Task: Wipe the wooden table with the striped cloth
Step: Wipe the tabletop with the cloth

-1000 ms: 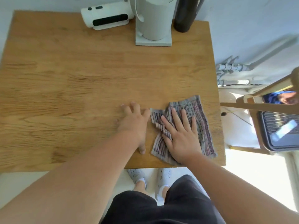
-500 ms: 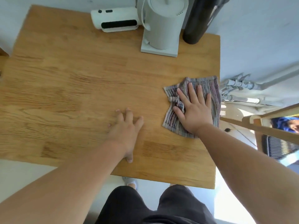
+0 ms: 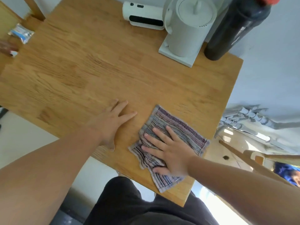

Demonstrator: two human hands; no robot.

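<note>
Now cloth point(image 3: 178, 122) drawn back from kettle point(image 3: 188, 28) toward near counter point(image 3: 97, 70) edge; right hand point(image 3: 173, 155) fingers flat, pressing it; left hand point(image 3: 112, 124) released, bracing counter; return stroke, most of counter likely unwiped

One wide-angle view from the head, forward and steeply down, tilted, close over the wooden table point(image 3: 97, 70).

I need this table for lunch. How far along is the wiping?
Done: no wiped patch is visible. In hand: the right hand presses the striped cloth flat near the wooden table's near right corner; the left hand rests beside it. Left: likely the wide left side and around the kettle.
</note>
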